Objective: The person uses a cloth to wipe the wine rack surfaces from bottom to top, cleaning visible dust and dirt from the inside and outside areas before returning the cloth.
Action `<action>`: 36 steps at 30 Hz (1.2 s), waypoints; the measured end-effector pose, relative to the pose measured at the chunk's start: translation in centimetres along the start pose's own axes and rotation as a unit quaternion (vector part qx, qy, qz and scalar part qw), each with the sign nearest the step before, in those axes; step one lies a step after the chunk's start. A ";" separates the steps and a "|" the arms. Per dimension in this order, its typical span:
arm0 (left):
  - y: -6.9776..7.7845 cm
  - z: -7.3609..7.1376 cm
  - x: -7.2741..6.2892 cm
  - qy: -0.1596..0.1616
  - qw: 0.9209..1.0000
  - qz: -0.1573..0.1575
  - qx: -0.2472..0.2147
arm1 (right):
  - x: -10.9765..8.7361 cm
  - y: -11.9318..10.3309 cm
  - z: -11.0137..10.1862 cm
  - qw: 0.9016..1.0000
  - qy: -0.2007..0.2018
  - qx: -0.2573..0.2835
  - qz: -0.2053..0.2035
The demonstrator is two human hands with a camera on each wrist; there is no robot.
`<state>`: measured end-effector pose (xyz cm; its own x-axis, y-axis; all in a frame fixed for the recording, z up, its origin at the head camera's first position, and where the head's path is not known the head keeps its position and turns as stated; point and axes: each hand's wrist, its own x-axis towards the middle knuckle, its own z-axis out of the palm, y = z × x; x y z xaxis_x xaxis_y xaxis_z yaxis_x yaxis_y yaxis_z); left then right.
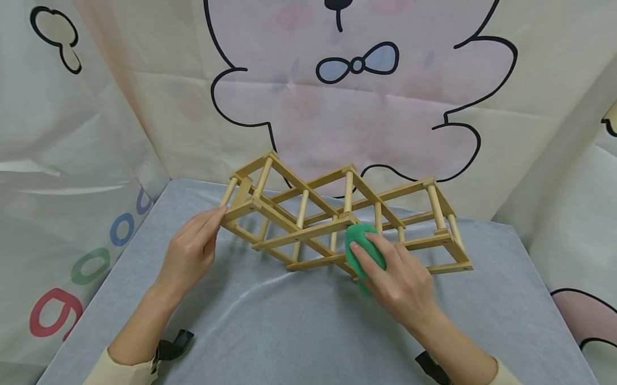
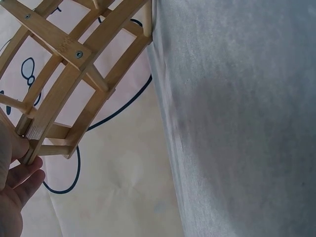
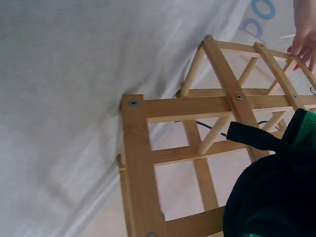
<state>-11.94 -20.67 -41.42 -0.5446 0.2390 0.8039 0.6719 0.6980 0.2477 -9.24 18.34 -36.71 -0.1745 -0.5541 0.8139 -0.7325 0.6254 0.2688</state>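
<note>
A folding wooden lattice rack (image 1: 307,233), like a wine rack, stretches across the head view, with slats joined by round dowels. My left hand (image 1: 191,251) pinches its left end; in the left wrist view, thumb and fingers of the left hand (image 2: 15,182) grip a slat corner (image 2: 37,133). My right hand (image 1: 399,275) holds a green cloth (image 1: 360,245) against the rack's middle front. The cloth (image 3: 276,187) looks dark in the right wrist view and hides part of the rack (image 3: 140,163). Fingertips behind the cloth are partly hidden.
Beneath the rack lies a table with a grey-blue cloth (image 1: 293,339). A printed backdrop (image 1: 301,101) with a cartoon animal stands behind it, and pale sheets (image 1: 588,213) hang at both sides. Dark straps (image 1: 175,345) hang at both wrists.
</note>
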 end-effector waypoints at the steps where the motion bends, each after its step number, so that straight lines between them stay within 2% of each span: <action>1: 0.0 0.0 0.0 -0.001 1.000 0.000 0.000 | 0.2 0.0 0.1 1.000 0.009 0.000 -0.003; 7: 0.0 0.0 0.0 -0.009 1.000 0.006 0.010 | 1.1 -0.2 0.2 0.999 0.040 0.003 -0.010; 11: -0.1 0.0 -0.1 -0.011 1.000 0.005 0.010 | 1.6 -0.3 0.3 0.999 0.034 0.006 -0.010; 20: -0.1 0.0 0.0 -0.008 1.000 0.007 0.008 | 1.9 -0.9 1.2 1.000 0.008 0.013 -0.009; 31: -0.2 -0.1 -0.1 -0.010 1.000 0.005 0.010 | 2.4 -2.6 3.2 0.999 -0.027 0.014 -0.020; 36: -0.2 0.0 -0.1 -0.001 1.000 0.010 0.007 | 2.5 -3.2 3.9 0.997 -0.069 0.016 -0.019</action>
<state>-12.05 -20.81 -41.55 -0.5324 0.2547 0.8072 0.6754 0.7027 0.2238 -9.92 12.84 -37.54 -0.2339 -0.6483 0.7246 -0.7606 0.5863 0.2790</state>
